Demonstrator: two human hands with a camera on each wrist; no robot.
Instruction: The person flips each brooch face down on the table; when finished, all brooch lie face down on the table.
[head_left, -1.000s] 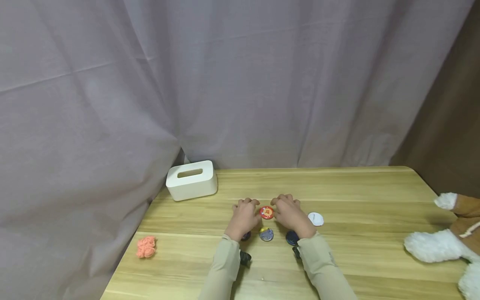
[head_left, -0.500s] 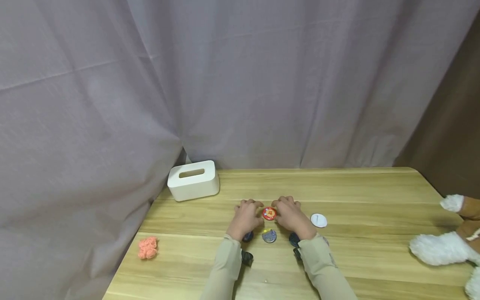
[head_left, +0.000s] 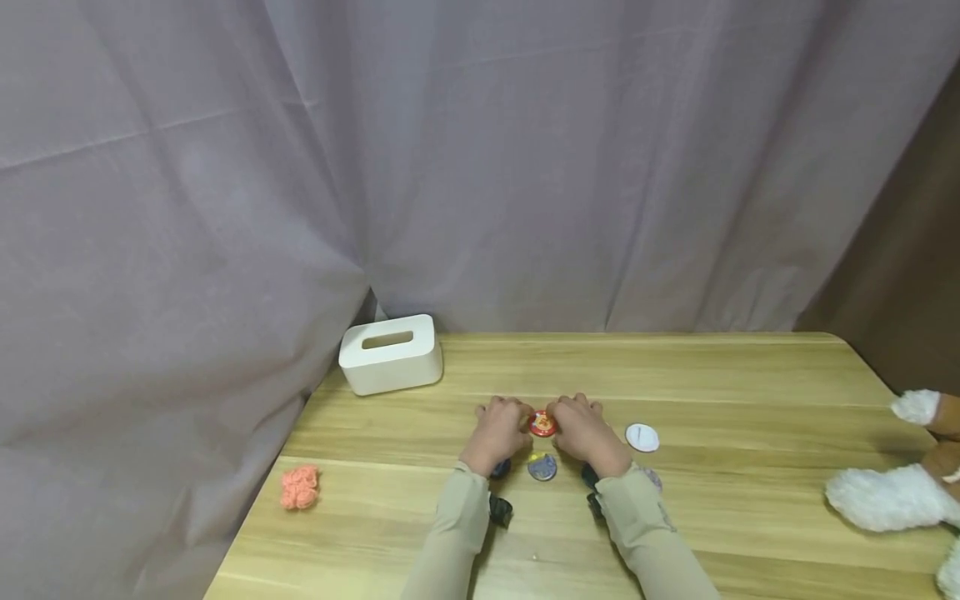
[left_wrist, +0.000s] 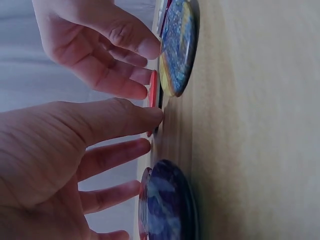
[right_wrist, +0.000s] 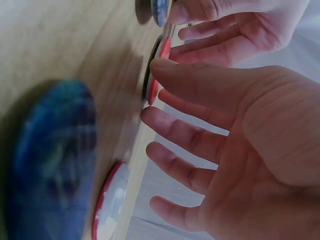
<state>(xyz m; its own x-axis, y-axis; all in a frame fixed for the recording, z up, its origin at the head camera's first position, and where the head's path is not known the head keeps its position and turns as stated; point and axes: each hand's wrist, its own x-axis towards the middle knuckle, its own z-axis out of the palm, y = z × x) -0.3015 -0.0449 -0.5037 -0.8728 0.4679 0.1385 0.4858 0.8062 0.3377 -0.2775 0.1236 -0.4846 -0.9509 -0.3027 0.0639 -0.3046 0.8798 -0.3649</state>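
A round red button badge point(head_left: 542, 423) with a yellow design lies on the wooden table between both hands. My left hand point(head_left: 498, 430) holds its left side, thumb point(left_wrist: 150, 116) at the near edge and index finger point(left_wrist: 135, 149) beyond. From the other side my right hand point(head_left: 586, 430) grips it, its thumb point(right_wrist: 162, 70) right at the rim in the right wrist view. The remaining fingers of both hands are spread. Closer to me lies a blue-and-yellow badge point(head_left: 542, 467). Dark badges sit under the wrists, one point(left_wrist: 167, 202) by the left and one point(right_wrist: 55, 160) by the right, partly hidden in the head view.
Right of the right hand a white badge point(head_left: 642, 437) lies with its pin side up. Another pale badge point(head_left: 654, 479) shows past the right sleeve. A white tissue box point(head_left: 391, 357) stands back left, a coral yarn piece point(head_left: 300, 487) front left, a plush toy point(head_left: 885, 497) at right.
Both hands have closed in on the red badge, fingertips now at its rim. Its printed design looks turned. The whole head view has shifted slightly.
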